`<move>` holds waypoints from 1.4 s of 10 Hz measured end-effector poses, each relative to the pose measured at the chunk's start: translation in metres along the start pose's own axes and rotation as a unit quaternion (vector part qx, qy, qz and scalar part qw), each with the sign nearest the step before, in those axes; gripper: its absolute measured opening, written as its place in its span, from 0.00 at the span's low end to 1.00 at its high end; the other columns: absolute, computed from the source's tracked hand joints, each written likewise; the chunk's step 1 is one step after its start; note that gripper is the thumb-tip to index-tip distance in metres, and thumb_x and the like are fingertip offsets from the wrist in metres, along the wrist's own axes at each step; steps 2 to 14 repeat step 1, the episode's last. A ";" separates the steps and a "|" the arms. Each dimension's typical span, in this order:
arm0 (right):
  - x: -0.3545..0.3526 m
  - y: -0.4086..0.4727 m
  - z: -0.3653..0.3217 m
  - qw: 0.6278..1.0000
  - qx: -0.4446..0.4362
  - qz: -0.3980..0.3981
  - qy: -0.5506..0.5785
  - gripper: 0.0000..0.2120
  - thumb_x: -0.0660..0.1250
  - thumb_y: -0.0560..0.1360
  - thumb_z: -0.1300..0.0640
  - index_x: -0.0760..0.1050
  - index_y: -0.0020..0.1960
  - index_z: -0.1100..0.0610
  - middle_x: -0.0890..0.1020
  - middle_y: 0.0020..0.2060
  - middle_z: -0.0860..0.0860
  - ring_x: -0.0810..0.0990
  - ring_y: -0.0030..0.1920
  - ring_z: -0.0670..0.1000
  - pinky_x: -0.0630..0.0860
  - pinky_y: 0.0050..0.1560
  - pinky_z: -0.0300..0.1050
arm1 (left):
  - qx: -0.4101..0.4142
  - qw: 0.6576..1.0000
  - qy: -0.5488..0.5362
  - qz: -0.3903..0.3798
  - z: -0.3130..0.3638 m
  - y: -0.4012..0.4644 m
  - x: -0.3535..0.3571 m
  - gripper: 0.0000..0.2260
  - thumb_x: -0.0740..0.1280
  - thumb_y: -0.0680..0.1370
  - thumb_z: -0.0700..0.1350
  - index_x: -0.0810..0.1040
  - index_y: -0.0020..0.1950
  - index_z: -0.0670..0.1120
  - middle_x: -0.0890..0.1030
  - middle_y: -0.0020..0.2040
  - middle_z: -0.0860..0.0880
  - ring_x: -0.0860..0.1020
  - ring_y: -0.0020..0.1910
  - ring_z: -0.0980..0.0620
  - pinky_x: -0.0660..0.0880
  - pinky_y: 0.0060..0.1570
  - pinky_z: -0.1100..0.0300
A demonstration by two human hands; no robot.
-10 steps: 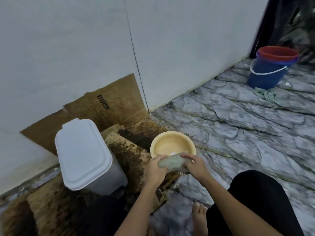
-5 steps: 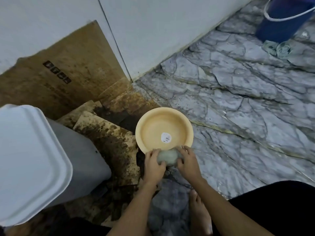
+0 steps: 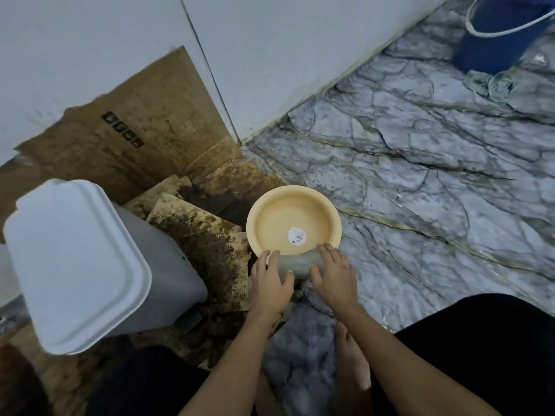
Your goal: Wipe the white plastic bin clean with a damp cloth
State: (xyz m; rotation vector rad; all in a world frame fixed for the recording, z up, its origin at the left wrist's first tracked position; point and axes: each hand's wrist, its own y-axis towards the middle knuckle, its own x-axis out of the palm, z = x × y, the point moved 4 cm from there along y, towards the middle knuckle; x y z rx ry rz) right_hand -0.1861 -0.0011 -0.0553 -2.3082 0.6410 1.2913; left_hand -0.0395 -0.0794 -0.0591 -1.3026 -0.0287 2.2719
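A white plastic bin [image 3: 75,265] with a closed lid and grey sides stands at the left on stained cardboard. A pale green cloth [image 3: 300,263], rolled into a wad, sits over the near rim of a yellow basin [image 3: 292,219]. My left hand [image 3: 268,282] grips the cloth's left end and my right hand [image 3: 333,276] grips its right end. Both hands are about a hand's width to the right of the bin, apart from it.
Stained brown cardboard [image 3: 144,139] leans on the white wall and covers the floor under the bin. A blue bucket [image 3: 498,34] stands at the far right on the marble floor, a crumpled rag [image 3: 492,85] beside it. My bare foot [image 3: 353,361] rests below my hands.
The view has tilted down and closer to the basin. My hands stay closed on the cloth at the basin's near rim, now slightly further apart along it.
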 end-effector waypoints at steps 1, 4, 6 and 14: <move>-0.018 -0.010 -0.010 1.000 -0.021 0.009 0.004 0.30 0.50 0.74 0.43 0.70 0.71 0.53 0.73 0.70 0.50 0.70 0.70 0.53 0.70 0.63 0.54 | 0.030 0.999 0.015 0.039 0.006 -0.009 -0.022 0.25 0.64 0.78 0.54 0.69 0.74 0.49 0.68 0.74 0.47 0.68 0.70 0.43 0.68 0.68 0.43; -0.018 -0.010 -0.010 1.000 -0.021 0.009 0.004 0.30 0.50 0.74 0.43 0.70 0.71 0.53 0.73 0.70 0.50 0.70 0.70 0.53 0.70 0.63 0.54 | 0.030 0.999 0.015 0.039 0.006 -0.009 -0.022 0.25 0.64 0.78 0.54 0.69 0.74 0.49 0.68 0.74 0.47 0.68 0.70 0.43 0.68 0.68 0.43; -0.018 -0.010 -0.010 1.000 -0.021 0.009 0.004 0.30 0.50 0.74 0.43 0.70 0.71 0.53 0.73 0.70 0.50 0.70 0.70 0.53 0.70 0.63 0.54 | 0.030 0.999 0.015 0.039 0.006 -0.009 -0.022 0.25 0.64 0.78 0.54 0.69 0.74 0.49 0.68 0.74 0.47 0.68 0.70 0.43 0.68 0.68 0.43; -0.018 -0.010 -0.010 1.000 -0.021 0.009 0.004 0.30 0.50 0.74 0.43 0.70 0.71 0.53 0.73 0.70 0.50 0.70 0.70 0.53 0.70 0.63 0.54 | 0.030 0.999 0.015 0.039 0.006 -0.009 -0.022 0.25 0.64 0.78 0.54 0.69 0.74 0.49 0.68 0.74 0.47 0.68 0.70 0.43 0.68 0.68 0.43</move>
